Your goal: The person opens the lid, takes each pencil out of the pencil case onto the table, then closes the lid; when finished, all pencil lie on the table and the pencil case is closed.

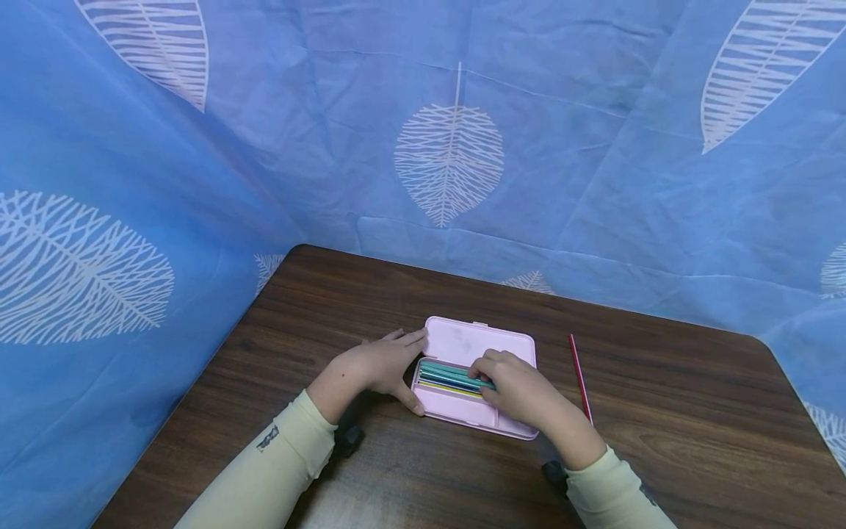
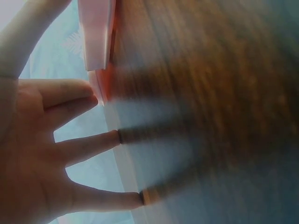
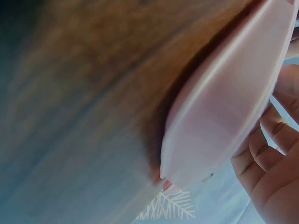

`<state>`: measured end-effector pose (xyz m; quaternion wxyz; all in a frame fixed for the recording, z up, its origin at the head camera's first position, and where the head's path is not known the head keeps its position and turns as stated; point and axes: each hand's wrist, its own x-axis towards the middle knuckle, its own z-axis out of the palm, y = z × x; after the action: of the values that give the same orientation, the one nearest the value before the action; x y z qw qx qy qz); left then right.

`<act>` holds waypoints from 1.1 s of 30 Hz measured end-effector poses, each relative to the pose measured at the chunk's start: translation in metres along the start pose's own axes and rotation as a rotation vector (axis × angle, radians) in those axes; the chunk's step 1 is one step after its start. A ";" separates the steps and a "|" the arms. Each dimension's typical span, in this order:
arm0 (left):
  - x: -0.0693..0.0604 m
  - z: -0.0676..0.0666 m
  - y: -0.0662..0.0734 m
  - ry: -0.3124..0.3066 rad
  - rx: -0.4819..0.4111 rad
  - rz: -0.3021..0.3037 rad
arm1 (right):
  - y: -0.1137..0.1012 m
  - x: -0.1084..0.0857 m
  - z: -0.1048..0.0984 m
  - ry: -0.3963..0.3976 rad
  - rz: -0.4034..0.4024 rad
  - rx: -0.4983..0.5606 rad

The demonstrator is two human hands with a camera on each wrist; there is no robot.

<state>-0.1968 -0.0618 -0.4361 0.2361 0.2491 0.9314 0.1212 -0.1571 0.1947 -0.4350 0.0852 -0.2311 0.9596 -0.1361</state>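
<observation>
Resting on the dark-brown wood-grain table [image 1: 410, 470], the rectangular pale-pink pencil case [image 1: 456, 406] lies between both hands; the left hand [image 1: 377, 366], fingers spread, touches its left edge; the right hand [image 1: 522, 386], fingers curled, pinches slim teal pencils [image 1: 446, 372] inside, at their right end; a thin red-and-white stick [image 1: 580, 376] lies right; the raised pink lid [image 1: 463, 342] stands on the far side; beyond hangs blue leaf-printed fabric [image 1: 562, 147].

I face a dark wood-grain table [image 1: 694, 397], far corners rounded. Creased blue cloth [image 1: 575, 139], printed with white leaves [image 1: 449, 165], hangs behind the table and along its left. Soft sheen [image 1: 360, 507] on the table's near side.
</observation>
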 end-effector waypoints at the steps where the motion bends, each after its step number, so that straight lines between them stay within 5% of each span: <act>1: 0.000 0.000 0.000 0.001 0.001 0.000 | 0.000 0.000 0.000 0.000 0.002 0.000; 25: -0.001 0.001 0.000 0.004 0.011 0.003 | -0.008 -0.006 -0.005 0.045 0.029 -0.045; 33: -0.002 0.000 0.001 0.005 0.013 0.002 | -0.004 -0.010 -0.011 0.074 0.110 -0.083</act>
<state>-0.1949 -0.0621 -0.4354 0.2320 0.2512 0.9325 0.1160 -0.1497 0.1987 -0.4222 0.0473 -0.1764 0.9781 -0.1000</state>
